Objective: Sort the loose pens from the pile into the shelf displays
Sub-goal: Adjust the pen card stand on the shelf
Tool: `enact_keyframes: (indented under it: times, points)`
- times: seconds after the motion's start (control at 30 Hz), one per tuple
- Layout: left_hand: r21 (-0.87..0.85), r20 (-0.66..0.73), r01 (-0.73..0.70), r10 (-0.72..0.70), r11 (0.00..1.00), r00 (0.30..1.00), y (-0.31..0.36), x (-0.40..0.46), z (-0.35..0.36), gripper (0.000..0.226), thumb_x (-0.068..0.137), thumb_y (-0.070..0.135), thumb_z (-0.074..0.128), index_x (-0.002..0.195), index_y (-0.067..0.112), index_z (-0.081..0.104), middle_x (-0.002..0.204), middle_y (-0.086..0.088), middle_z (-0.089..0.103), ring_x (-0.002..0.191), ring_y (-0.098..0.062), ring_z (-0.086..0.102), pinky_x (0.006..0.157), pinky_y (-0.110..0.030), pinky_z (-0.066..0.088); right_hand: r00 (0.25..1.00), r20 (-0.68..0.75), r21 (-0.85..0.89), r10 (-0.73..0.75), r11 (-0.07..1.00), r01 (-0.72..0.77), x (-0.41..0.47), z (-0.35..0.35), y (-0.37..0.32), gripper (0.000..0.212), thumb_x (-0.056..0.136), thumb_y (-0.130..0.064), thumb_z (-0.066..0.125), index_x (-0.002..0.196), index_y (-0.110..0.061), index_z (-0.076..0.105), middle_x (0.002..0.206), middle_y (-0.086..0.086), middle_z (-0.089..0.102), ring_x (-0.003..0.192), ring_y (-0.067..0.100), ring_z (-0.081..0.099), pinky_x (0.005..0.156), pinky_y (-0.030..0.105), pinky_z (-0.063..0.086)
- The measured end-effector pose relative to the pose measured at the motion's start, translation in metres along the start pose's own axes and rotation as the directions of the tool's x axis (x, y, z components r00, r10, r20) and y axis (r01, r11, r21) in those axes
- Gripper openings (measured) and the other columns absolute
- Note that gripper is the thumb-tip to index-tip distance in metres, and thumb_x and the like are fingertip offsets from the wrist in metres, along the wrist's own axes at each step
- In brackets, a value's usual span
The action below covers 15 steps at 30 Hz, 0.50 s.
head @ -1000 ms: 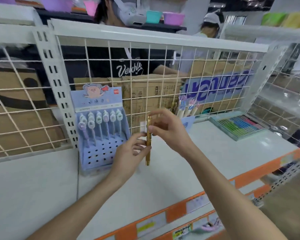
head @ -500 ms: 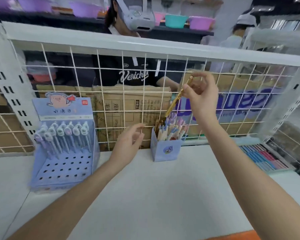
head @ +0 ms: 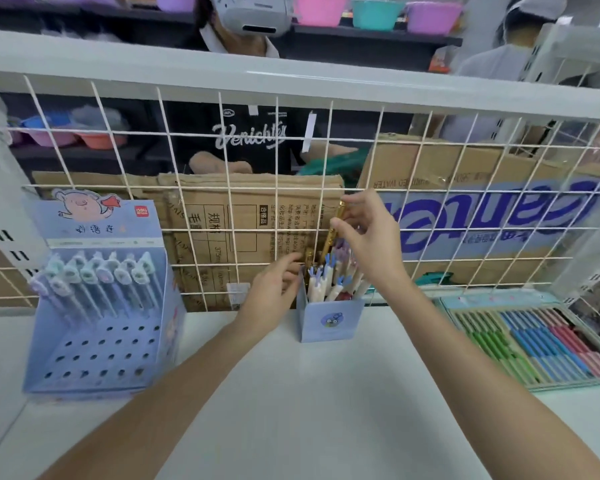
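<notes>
**Gold pen halfway into the cup display**

So this was the drop-in step of the sorting job. The right hand [head: 368,237] had a gold pen [head: 334,230] pinched near its top between thumb and fingertips, other fingers fanned out loosely. The pen was tilted, top leaning right and away, its lower end already down among the other pens in the small blue pen cup [head: 329,320] standing at the far edge of the shelf [head: 291,410], right up against the wire grid [head: 222,168].

The left hand [head: 274,289] was at the cup's left rim, fingers curled in toward the pen tops. Looked like it was steadying the cup or nudging pens aside to make room, but I couldn't tell if it actually gripped anything, the fingertips were hidden behind the cup edge.

Cup was pretty crammed with white and blue pens, so my guess was that the next move needed the pen straightened up a bit and fed down into a gap before letting go, otherwise it would sit proud or lean out.

Other displays were there too: the tiered blue pen stand [head: 97,323] on the left with its near rows of holes unfilled, and a flat tray of coloured pens [head: 534,344] on the right. The loose pile itself wasn't in view, so no idea how much was left to sort
</notes>
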<state>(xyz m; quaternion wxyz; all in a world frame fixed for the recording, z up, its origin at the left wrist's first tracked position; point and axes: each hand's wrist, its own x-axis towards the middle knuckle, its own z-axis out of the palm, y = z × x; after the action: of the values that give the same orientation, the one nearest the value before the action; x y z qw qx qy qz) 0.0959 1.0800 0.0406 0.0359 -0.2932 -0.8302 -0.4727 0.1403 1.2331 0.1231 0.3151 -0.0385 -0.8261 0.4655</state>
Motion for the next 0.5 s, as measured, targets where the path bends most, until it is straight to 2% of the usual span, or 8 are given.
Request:
enact_keyframes:
  times: [0.13, 0.27, 0.37, 0.5]
  points:
    - [0.000, -0.031, -0.007, 0.007, 1.000, 0.999, -0.001, 0.003, 0.005, 0.041, 0.089, 0.001, 0.057, 0.129, 0.005, 0.052, 0.104, -0.003, 0.054, 0.088, -0.011, 0.057, 0.083, -0.014, 0.044, 0.996, 0.093, -0.022, -0.003, 1.000, 0.005, 0.003, -0.004, -0.002, 0.025, 0.082, -0.009, 0.069, 0.098, -0.020, 0.054, 0.085, -0.006, 0.060, 0.080, -0.002, 0.058, 0.071, 0.005, 0.046]
    - [-0.052, -0.027, 0.000, -0.001, 0.999, 1.000, 0.000, 0.006, 0.003, 0.042, 0.086, 0.001, 0.060, 0.127, 0.007, 0.053, 0.102, -0.002, 0.053, 0.084, -0.013, 0.058, 0.079, -0.015, 0.047, 0.990, 0.143, -0.081, -0.020, 0.996, 0.032, 0.005, -0.003, -0.006, 0.024, 0.080, -0.012, 0.071, 0.100, -0.016, 0.058, 0.089, -0.003, 0.064, 0.084, 0.008, 0.061, 0.076, 0.012, 0.048]
    - [-0.097, -0.048, 0.009, -0.014, 0.995, 0.999, 0.000, 0.009, 0.001, 0.041, 0.082, 0.002, 0.065, 0.122, 0.007, 0.057, 0.099, -0.004, 0.058, 0.081, -0.014, 0.060, 0.073, -0.008, 0.046, 0.991, 0.131, -0.090, -0.026, 0.995, 0.038, 0.006, 0.000, -0.007, 0.025, 0.079, -0.013, 0.073, 0.098, -0.016, 0.056, 0.085, -0.003, 0.063, 0.084, 0.011, 0.061, 0.075, 0.013, 0.048]
    - [-0.170, -0.101, 0.055, -0.073, 0.984, 0.992, 0.002, 0.013, 0.002, 0.031, 0.077, 0.001, 0.071, 0.106, 0.004, 0.062, 0.082, 0.002, 0.059, 0.073, -0.004, 0.058, 0.069, -0.007, 0.047, 0.998, 0.064, -0.098, -0.017, 0.995, 0.024, 0.006, 0.000, -0.009, 0.027, 0.079, -0.015, 0.074, 0.094, -0.020, 0.052, 0.078, -0.010, 0.059, 0.080, 0.009, 0.060, 0.071, 0.009, 0.046]
